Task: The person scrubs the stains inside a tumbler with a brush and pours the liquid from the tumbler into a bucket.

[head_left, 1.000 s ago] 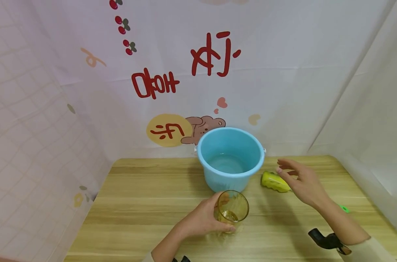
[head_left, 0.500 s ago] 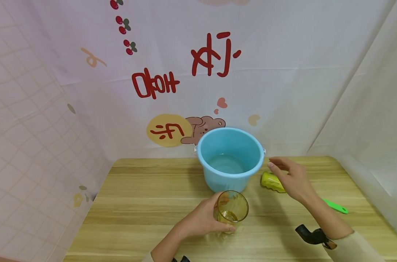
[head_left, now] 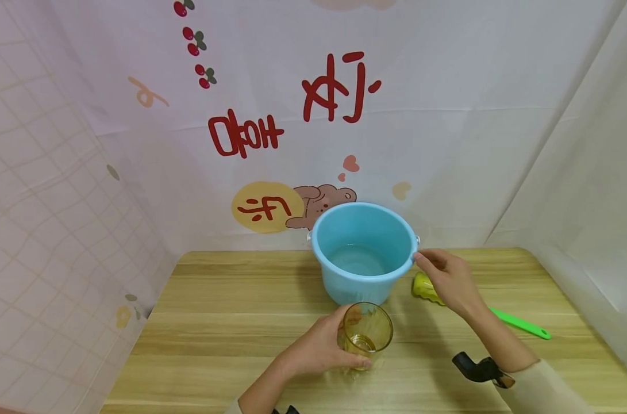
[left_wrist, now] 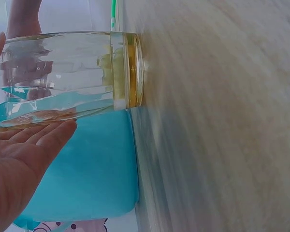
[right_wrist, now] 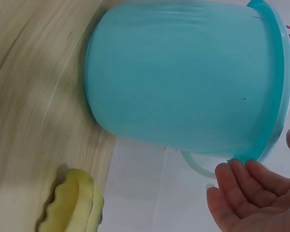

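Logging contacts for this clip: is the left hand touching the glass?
Touching: the head view shows the left hand curled round the glass.

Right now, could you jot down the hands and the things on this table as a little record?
Left hand: holds amber drinking glass
Right hand: at rim of blue bucket; contact unclear
Blue bucket: upright, holding clear liquid
Yellow sponge head: on table, right of bucket
Green handle: in line with sponge; right forearm hides any join in head view
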Demonstrator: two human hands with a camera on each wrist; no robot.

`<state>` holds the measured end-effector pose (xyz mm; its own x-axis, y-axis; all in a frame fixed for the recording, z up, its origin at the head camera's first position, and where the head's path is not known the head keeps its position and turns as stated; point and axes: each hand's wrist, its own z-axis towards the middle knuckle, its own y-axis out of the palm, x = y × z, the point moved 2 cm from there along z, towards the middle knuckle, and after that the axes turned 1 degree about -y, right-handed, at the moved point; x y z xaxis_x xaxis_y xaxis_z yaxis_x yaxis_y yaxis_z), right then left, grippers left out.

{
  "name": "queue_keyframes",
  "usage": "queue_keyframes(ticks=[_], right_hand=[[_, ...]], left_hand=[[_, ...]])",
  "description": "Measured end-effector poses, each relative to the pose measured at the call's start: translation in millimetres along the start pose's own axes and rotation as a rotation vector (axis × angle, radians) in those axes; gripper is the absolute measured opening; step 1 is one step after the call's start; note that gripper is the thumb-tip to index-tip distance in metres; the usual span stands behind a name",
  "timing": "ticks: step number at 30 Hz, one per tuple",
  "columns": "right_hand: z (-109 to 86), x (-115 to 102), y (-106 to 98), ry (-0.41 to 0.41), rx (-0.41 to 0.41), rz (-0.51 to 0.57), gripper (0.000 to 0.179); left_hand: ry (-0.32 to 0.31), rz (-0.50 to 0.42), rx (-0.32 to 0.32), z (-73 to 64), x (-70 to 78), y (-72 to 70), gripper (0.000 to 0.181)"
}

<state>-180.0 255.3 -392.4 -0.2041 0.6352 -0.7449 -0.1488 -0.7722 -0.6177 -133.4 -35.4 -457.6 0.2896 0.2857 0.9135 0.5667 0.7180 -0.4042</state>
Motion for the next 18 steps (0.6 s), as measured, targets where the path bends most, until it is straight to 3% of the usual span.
queue_keyframes(ticks=[18], right_hand=[[5.3,5.4,9.9,0.092,-0.014,0.116,0.055]], left_hand=[[0.010,-0.012,-0.004,0.9,-3.4,1.0,0.091]])
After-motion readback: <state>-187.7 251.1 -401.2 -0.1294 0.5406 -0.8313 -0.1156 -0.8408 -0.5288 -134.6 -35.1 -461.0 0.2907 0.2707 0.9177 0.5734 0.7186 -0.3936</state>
